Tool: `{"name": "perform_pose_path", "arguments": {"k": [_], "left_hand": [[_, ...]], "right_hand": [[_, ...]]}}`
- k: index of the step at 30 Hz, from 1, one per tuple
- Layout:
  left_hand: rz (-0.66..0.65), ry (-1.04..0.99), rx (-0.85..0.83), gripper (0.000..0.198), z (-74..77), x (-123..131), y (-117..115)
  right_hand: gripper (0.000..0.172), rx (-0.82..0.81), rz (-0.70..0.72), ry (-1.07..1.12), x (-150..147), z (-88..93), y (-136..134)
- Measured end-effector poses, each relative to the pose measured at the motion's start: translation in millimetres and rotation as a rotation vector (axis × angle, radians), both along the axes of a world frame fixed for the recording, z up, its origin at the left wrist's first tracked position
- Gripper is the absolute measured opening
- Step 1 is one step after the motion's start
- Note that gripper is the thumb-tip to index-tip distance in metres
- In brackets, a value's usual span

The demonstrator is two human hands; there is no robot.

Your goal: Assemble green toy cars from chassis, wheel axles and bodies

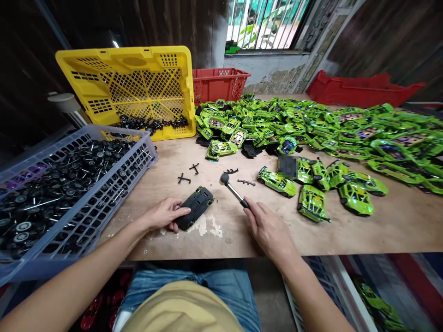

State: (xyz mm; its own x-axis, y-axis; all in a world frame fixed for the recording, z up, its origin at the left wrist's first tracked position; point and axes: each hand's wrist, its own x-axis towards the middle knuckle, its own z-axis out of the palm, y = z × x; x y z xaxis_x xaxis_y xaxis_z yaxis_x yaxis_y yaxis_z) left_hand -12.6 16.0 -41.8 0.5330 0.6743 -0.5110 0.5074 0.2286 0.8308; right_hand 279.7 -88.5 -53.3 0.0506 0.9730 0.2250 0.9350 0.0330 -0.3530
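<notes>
My left hand (166,214) grips a toy car (194,208) by its near end, its black underside turned up and a bit of green showing at the far edge. In my right hand (268,226) is a small mallet (237,191), held by its black grip with the round dark head over the tabletop. The mallet head is apart from the car, to its upper right. Small black plastic parts (184,178) lie beyond the car, and two thin black strips (246,182) lie near the mallet head.
Several green toy cars (277,181) stand to the right, before a big heap of green car bodies (311,122). A translucent crate (138,152) of wheels and axles is at left. A yellow crate (192,92) with black parts and red baskets (221,85) stand behind.
</notes>
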Motion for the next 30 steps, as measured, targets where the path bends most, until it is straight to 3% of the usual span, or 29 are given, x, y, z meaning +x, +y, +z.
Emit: {"name": "perform_pose_path", "arguments": {"k": [3,6,8,11,15,20,30], "left_hand": [[-0.007,-0.150,0.157,0.044,-4.0,-1,-8],[-0.080,-0.251,0.364,0.033,-5.6,7,-12],[-0.135,-0.237,0.530,0.027,-3.9,15,-14],[-0.133,-0.199,0.721,0.037,3.6,27,-16],[-0.152,-0.247,0.928,0.055,16.0,41,-20],[-0.192,-0.316,0.837,0.041,16.3,51,-23],[-0.194,-0.304,0.811,0.038,19.0,52,-25]], "right_hand": [[0.043,0.130,-0.004,0.161,-1,8.0,3],[0.055,0.191,0.227,0.506,-23,21.0,9],[0.044,0.218,0.336,0.661,-40,27.9,14],[0.026,0.310,0.384,0.718,-57,30.5,18],[0.028,0.365,0.427,0.666,-62,27.3,18],[0.026,0.352,0.400,0.568,-60,29.9,14],[0.022,0.375,0.391,0.449,-63,34.0,13]]}}
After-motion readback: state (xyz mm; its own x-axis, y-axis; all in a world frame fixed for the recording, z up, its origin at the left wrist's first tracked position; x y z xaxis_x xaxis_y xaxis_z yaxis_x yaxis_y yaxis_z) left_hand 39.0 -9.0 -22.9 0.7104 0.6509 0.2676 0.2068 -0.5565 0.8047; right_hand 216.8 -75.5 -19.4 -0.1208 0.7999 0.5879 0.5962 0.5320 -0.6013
